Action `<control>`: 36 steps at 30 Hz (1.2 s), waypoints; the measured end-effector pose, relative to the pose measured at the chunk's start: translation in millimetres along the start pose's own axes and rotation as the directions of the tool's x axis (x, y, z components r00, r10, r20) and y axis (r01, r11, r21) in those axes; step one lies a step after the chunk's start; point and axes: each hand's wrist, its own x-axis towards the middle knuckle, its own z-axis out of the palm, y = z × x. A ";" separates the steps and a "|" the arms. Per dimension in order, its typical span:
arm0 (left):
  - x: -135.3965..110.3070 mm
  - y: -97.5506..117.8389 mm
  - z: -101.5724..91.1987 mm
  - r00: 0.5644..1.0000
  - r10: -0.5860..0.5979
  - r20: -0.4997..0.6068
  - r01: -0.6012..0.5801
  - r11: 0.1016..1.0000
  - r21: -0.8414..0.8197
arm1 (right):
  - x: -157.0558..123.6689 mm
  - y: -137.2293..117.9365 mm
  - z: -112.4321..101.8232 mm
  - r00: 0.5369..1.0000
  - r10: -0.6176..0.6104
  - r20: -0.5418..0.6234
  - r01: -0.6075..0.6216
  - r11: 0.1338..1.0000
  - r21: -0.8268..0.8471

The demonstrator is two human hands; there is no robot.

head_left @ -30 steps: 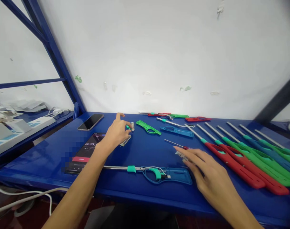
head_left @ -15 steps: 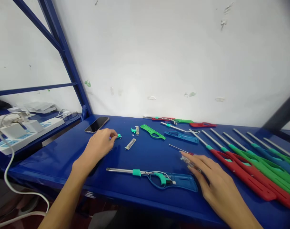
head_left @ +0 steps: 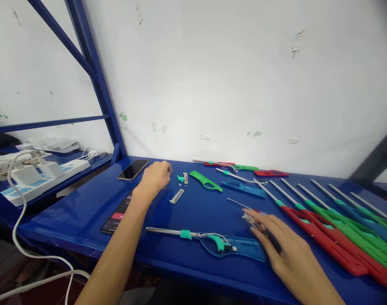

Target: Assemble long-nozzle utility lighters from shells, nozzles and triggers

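Note:
My left hand (head_left: 155, 177), fingers curled and mostly hidden from me, is over the back left of the blue table, beside a small teal trigger with a clear fuel tank (head_left: 185, 178). What it holds, if anything, is out of sight. My right hand (head_left: 280, 239) is closed on a small clear fuel tank (head_left: 249, 219), pinched between thumb and fingers. Just behind those fingers shows the thin shaft of a screwdriver (head_left: 239, 203); its handle is mostly covered. An opened blue lighter (head_left: 231, 245) with metal tube, teal trigger and white wire lies in front. Another clear tank (head_left: 177, 196) lies mid-table.
Several whole long-necked lighters (head_left: 333, 228) lie in a row at right. Loose half shells, including a green shell (head_left: 206, 181) and a blue shell (head_left: 244, 189), are farther back. Two phones lie at left: a dark phone (head_left: 133, 169) and a lit phone (head_left: 112, 223), partly under my arm.
My left hand has moved right and away from me, and the small teal piece at its fingertips is now hidden. My right hand keeps its hold on the tank. The view has shifted slightly.

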 end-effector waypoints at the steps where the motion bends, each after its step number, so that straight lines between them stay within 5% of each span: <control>1: 7.7 3.2 1.5 0.999 0.045 0.009 -0.044 0.999 -0.010 | 0.1 -0.3 -0.1 1.000 0.001 -0.002 -0.001 1.000 -0.002; 9: 34.4 10.0 21.6 0.967 0.227 0.113 -0.220 0.973 -0.074 | 2.3 0.0 -6.1 1.000 -0.011 0.007 0.012 1.000 -0.025; 25: 36.1 -5.9 32.1 0.924 0.220 0.311 -0.166 0.967 -0.191 | 1.6 -7.5 -5.3 1.000 0.024 0.002 -0.024 1.000 -0.018; 31: 34.6 -6.1 30.7 0.941 0.206 0.269 -0.159 0.970 -0.185 | 1.5 -7.2 -5.0 1.000 0.001 0.004 -0.001 1.000 0.009; 36: 17.0 15.8 13.9 0.954 0.273 0.124 -0.253 0.955 -0.158 | 3.4 -16.0 -10.9 0.992 0.113 0.055 -0.116 0.992 0.054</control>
